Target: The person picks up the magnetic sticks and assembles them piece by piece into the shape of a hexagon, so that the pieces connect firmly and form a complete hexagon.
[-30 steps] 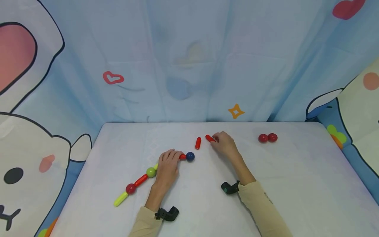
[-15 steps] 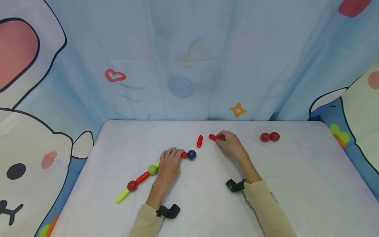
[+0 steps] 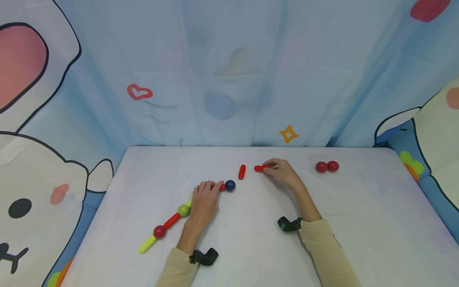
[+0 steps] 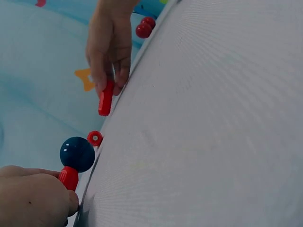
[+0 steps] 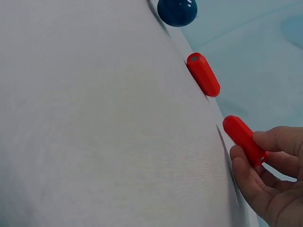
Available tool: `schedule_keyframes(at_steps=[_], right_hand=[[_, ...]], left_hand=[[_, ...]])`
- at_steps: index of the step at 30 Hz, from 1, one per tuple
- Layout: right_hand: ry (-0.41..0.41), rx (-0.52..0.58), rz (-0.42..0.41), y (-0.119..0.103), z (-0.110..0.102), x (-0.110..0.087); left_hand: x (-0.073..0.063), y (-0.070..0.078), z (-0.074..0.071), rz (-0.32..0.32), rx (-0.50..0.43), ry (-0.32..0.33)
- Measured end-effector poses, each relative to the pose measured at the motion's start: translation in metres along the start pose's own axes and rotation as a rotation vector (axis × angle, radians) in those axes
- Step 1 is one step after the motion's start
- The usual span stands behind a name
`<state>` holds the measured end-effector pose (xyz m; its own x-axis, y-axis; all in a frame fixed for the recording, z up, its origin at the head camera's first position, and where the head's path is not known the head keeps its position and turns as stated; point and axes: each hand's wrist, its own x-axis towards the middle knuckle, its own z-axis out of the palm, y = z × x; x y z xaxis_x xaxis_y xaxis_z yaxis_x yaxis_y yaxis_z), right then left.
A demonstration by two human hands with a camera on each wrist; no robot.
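My left hand grips the red rod that ends in a blue ball, at the far end of a chain of rods and balls. Out from under that hand run a green ball, a red rod, a red ball and a yellow-green rod. The hand covers the chain's middle. My right hand pinches a loose red rod between thumb and fingers, its free end pointing left. A second loose red rod lies between the blue ball and my right hand.
Two red balls sit side by side at the back right of the white table. Behind the table's far edge hangs a blue printed curtain.
My right hand has shifted right with its red rod, which has turned from slanted to nearly level. My left hand keeps its grip; the chain's near end has dipped slightly toward me.
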<state>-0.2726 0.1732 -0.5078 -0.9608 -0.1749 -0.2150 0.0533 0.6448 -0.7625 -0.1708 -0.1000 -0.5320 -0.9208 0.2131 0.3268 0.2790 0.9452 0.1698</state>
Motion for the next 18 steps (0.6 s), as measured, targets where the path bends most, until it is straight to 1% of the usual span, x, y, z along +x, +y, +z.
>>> schedule_keyframes(at_steps=[7, 11, 15, 18], right_hand=[[0.013, 0.106, 0.040, -0.002, -0.001, -0.003], [0.011, 0.163, 0.028, -0.006, 0.000, -0.005], [-0.024, 0.200, -0.002, -0.011, 0.002, -0.008], [-0.061, 0.231, -0.013, -0.014, 0.004, -0.011]], left_hand=[[-0.002, -0.001, 0.000, -0.017, -0.036, 0.030], [-0.002, -0.001, 0.001, 0.008, -0.015, 0.072], [-0.002, 0.000, 0.002, 0.033, 0.000, 0.118], [-0.001, 0.000, 0.003, 0.044, -0.011, 0.152]])
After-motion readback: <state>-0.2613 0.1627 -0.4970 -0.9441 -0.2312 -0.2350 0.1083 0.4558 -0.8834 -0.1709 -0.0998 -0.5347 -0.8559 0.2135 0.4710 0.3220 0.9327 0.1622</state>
